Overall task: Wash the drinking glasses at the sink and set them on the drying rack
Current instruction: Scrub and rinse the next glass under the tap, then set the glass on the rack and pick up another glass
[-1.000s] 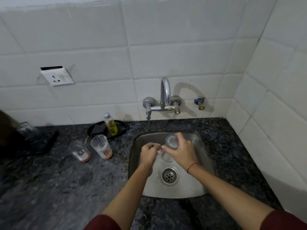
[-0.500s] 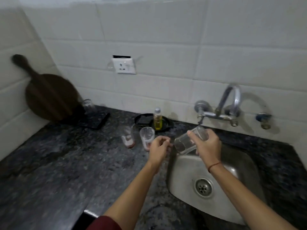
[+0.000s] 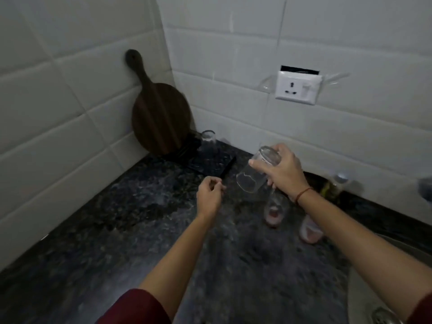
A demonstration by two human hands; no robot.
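My right hand [image 3: 281, 173] grips a clear drinking glass [image 3: 251, 178], tilted with its mouth down and to the left, above the dark counter. Beside it, my left hand [image 3: 209, 197] hovers with fingers loosely curled and nothing in it. A black drying rack [image 3: 210, 163] lies in the back corner with one clear glass [image 3: 208, 137] upside down on it. Two dirty glasses with pinkish residue [image 3: 274, 210] [image 3: 311, 230] stand on the counter under my right forearm. The steel sink [image 3: 374, 291] shows at the lower right.
A round dark wooden board [image 3: 159, 113] leans in the tiled corner behind the rack. A wall socket [image 3: 298, 86] sits on the back wall. A small bottle of yellow liquid [image 3: 334, 185] stands near the wall at the right. The speckled black counter [image 3: 117, 230] stretches left.
The view has swung left from the sink toward the corner. My right hand has carried the glass out of the sink and over the counter toward the rack; my left hand came off the glass.
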